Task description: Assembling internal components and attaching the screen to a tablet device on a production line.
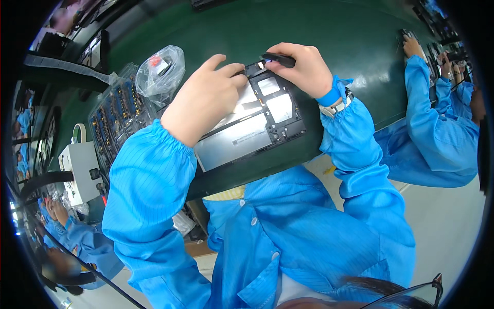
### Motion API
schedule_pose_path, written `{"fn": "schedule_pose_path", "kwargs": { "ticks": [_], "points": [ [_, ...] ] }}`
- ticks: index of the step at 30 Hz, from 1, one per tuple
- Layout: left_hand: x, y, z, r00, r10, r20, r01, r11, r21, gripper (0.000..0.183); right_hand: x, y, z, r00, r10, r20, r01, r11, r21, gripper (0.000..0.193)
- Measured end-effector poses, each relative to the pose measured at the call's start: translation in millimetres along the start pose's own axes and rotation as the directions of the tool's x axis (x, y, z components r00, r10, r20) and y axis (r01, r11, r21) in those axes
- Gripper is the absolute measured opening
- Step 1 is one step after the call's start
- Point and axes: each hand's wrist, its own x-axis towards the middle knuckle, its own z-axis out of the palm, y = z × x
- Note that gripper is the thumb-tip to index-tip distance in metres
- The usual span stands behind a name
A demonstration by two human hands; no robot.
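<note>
An opened flat electronic device [234, 146], like a tablet without its cover, lies tilted on the table before me. It has a black frame with silver panels. My left hand [208, 98] reaches over its far left part. The fingers there are bent together near the far edge, with one finger raised apart; what they pinch, if anything, is hidden. Between thumb and fingers, my right hand [306, 67] grips a short black handheld tool [280, 59] whose exact kind I cannot tell. Its tip sits by the device's far corner, close to my left fingertips.
The table [339, 31] is dark green. Left of the device are a clear plastic bag [160, 72] with small parts and plastic trays [116, 110] of circuit parts. A white box [81, 172] stands at the table's left edge. Co-workers in blue sleeves [424, 103] work at right and left.
</note>
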Motion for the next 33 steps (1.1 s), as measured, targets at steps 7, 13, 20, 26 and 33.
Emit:
{"fn": "schedule_pose_path", "kwargs": {
  "ticks": [7,13,20,26,33],
  "points": [
    [-65.6,53.9,-20.1,0.84,-0.521,-0.151,0.406,0.789,-0.461,0.028,1.7,-10.7,-7.5,0.986,-0.001,-0.165,0.047,0.961,0.272,0.02],
    [-112.3,144.0,0.8,0.79,-0.341,0.509,0.022,-0.815,-0.58,0.041,28.2,-29.8,33.1,0.824,-0.537,0.181,0.553,0.832,-0.048,0.043],
    [-110.9,164.8,31.5,0.701,-0.461,0.544,-0.447,-0.879,-0.168,0.044,20.3,-40.8,54.0,0.788,-0.54,0.295,0.601,0.779,-0.18,0.043],
    [-109.5,161.5,25.6,0.737,-0.48,0.477,-0.237,-0.843,-0.482,0.038,6.3,-56.0,46.7,0.783,-0.452,0.427,0.582,0.775,-0.246,0.052],
    [-21.4,165.4,4.7,0.26,-0.875,0.408,-0.824,-0.421,-0.379,0.025,19.6,-58.9,31.1,0.774,-0.382,0.504,0.487,0.869,-0.09,0.046]
  ]
}}
